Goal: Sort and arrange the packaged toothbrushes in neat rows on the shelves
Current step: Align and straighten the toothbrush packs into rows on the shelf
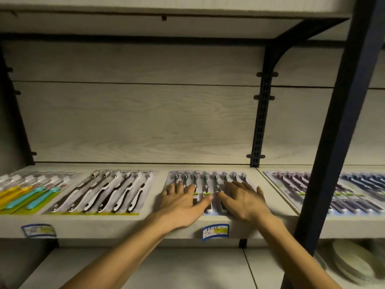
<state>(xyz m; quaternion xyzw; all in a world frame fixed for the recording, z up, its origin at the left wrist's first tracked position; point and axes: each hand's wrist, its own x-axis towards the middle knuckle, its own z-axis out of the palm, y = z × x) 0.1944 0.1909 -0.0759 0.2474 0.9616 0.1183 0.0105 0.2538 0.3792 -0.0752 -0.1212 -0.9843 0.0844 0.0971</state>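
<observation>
Left hand [180, 202] and right hand [242, 200]: both flat, fingers spread, pressing the grey blister-packed toothbrush row [208, 180] | row lies on the pale wooden shelf [145, 225], right of the black-and-white toothbrush packs [108, 190] | likely squaring edges.

A pale wood-grain shelf [150, 224] carries four flat rows of packaged toothbrushes [104, 190] side by side.

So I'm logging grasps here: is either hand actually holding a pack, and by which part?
Neither holds anything. The left hand and right hand lie flat, fingers straight, pressing on the near half of the dark toothbrush packs.
</observation>
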